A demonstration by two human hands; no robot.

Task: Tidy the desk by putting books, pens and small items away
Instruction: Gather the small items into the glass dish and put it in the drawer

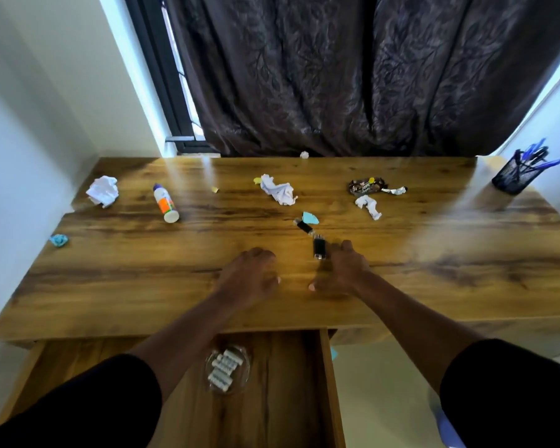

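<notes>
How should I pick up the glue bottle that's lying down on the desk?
Grip the glue bottle around its middle, by the orange label, coming straight down from above. It lies on its side on the desk, so its long round sides face up with free space on both sides for thumb and fingers. The capped ends are probably poorer holds.

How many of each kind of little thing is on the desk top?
White crumpled papers: 4
Blue scraps: 2
Yellow scraps: 2
Black USB sticks: 2
Glue bottle: 1
Snack wrapper: 1
Pen holder: 1
Total: 13
</notes>
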